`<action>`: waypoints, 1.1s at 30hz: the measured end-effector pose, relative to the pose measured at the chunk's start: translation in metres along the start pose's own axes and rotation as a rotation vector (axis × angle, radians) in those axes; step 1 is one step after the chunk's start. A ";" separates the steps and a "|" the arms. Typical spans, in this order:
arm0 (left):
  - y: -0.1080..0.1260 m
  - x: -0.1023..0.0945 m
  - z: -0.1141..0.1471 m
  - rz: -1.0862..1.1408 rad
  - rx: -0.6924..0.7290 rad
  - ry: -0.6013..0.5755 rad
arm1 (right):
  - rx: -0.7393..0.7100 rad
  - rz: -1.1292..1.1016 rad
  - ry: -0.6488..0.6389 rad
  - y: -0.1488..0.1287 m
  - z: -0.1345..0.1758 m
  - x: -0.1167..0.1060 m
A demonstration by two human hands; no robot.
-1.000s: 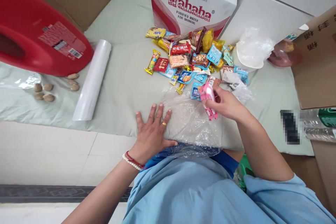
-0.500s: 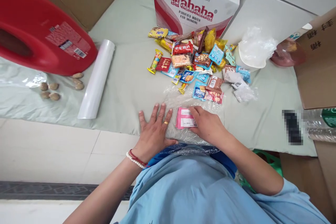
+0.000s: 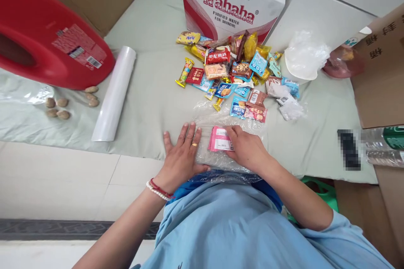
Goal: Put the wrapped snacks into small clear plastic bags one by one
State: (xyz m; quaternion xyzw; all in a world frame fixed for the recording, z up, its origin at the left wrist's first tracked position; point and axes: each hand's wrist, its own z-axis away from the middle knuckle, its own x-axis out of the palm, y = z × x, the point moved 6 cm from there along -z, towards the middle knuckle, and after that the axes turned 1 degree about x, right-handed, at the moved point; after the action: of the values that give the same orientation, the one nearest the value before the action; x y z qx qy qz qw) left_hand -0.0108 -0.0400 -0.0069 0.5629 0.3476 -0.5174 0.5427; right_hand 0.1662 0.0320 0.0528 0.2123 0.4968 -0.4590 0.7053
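Note:
My left hand (image 3: 181, 153) lies flat, fingers spread, on the left part of a sheet of clear plastic film (image 3: 202, 115) at the table's front edge. To its right, my right hand (image 3: 249, 148) grips the right end of a pink snack packet (image 3: 220, 139) with white labels, which rests on the film. There seem to be two such packets stacked, but my fingers cover their right end. The film hangs over the edge against the blue shirt. Just beyond it lies a heap of wrapped snacks (image 3: 224, 73) in many colours.
A white plastic roll (image 3: 115, 92) lies at left, near a large red jug (image 3: 53, 38) and several brown nuts (image 3: 62, 102). Behind the snacks stands a Wahaha water carton (image 3: 233, 6). A white tub (image 3: 296, 69) with crumpled plastic and clear bottles (image 3: 375, 145) are at right.
My left hand has slid slightly left on the film. The pink packets have shifted and fanned a little under my right hand. The whole view has moved slightly.

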 end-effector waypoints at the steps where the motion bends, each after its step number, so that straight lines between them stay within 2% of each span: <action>1: -0.003 0.000 0.002 -0.009 0.010 0.007 | -0.018 -0.044 0.009 0.006 0.001 0.002; 3: -0.010 -0.001 0.007 -0.020 0.033 0.015 | -0.052 -0.172 0.051 0.022 0.007 0.008; 6: -0.019 -0.002 0.015 -0.014 0.075 0.026 | -0.043 -0.401 0.184 0.058 0.026 0.019; 10: -0.026 0.000 0.019 -0.013 0.110 0.040 | 0.078 -0.621 0.339 0.100 0.059 0.033; 12: -0.027 0.001 0.019 -0.018 0.104 0.033 | 0.168 -0.653 0.431 0.111 0.069 0.032; 14: -0.024 -0.002 0.019 -0.015 0.095 0.036 | 0.156 -0.608 0.511 0.109 0.070 0.023; 16: -0.018 -0.013 0.019 -0.009 0.062 0.092 | 0.017 -0.504 0.513 0.094 0.061 0.013; 19: -0.006 -0.038 0.022 -0.014 -0.016 0.248 | -0.185 -0.325 0.398 0.065 0.040 0.010; 21: 0.007 -0.047 0.020 -0.035 0.026 0.294 | -0.231 -0.247 0.331 0.053 0.028 0.013; 24: 0.020 -0.037 0.011 -0.052 0.150 0.208 | -0.257 -0.242 0.311 0.051 0.020 0.019; 27: 0.009 -0.017 0.002 -0.040 0.094 0.103 | -0.215 -0.296 0.361 0.069 0.023 0.018; 30: -0.004 -0.006 0.002 -0.019 0.048 0.076 | -0.128 -0.334 0.441 0.088 0.031 0.009; 33: -0.008 -0.003 0.005 -0.010 0.054 0.068 | -0.198 -0.375 0.462 0.075 0.032 -0.002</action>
State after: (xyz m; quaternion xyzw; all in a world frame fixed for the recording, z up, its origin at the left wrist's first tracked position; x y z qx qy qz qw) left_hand -0.0201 -0.0425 -0.0053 0.5929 0.3546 -0.5097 0.5127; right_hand 0.2462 0.0454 0.0566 0.1458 0.7169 -0.4701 0.4939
